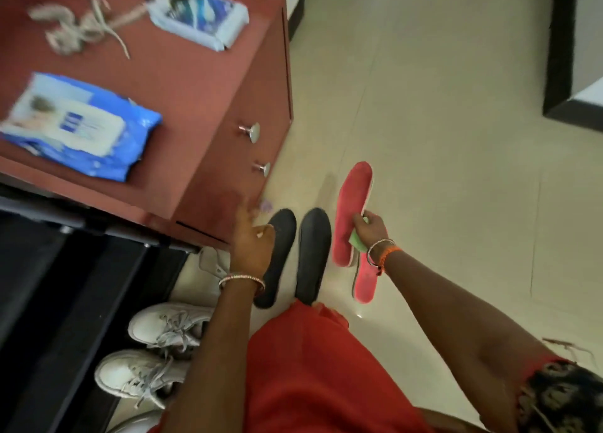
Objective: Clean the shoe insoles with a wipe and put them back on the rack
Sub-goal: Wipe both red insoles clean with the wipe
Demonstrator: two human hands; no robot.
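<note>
The right hand (370,228) curls its fingers (359,225) round two pink insoles (354,197) and a green wipe (454,241), held above the floor (456,171). Two black insoles (313,253) lie side by side on the floor just left of them. The left hand (253,240) hangs over the nearer black one, fingers loosely bent, holding nothing, close to the red counter (195,83) edge. Wipe packs (75,125) lie on the counter. White shoes (163,331) sit by the black rack (65,285). Open floor spreads right.
</note>
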